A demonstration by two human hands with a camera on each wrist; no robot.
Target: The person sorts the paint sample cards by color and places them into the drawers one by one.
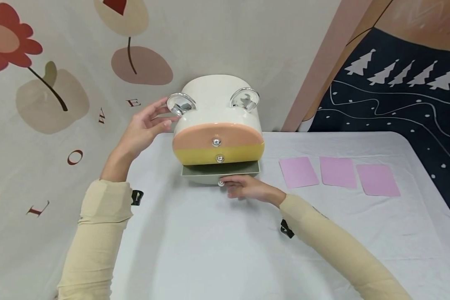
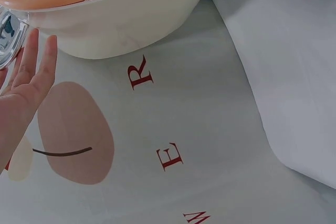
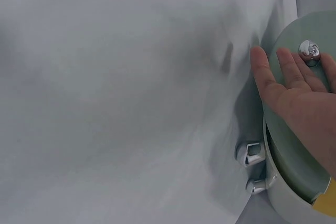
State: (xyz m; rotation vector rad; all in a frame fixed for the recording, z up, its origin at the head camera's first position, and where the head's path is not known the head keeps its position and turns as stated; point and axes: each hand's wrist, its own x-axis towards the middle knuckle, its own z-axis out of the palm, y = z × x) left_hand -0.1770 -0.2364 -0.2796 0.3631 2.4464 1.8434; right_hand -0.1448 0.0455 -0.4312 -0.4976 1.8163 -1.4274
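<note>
The left hand [image 1: 144, 127], fingers apart, was by a silver eye [image 1: 181, 104]. I couldn't tell if the right hand [image 1: 249, 187] pinched the drawer knob [image 1: 221, 183].

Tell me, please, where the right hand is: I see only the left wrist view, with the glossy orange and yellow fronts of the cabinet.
Observer: In the head view, the right hand is at the round silver knob of the pale green drawer.

Operator: Thank you. Is this drawer closed or open?

Observer: It is open; its inside shows below the glossy yellow front.

Operator: And what lies on the table to the right of the white rounded cabinet?

Observer: Three flat pink rectangular cards lie side by side on the white cloth.
</note>
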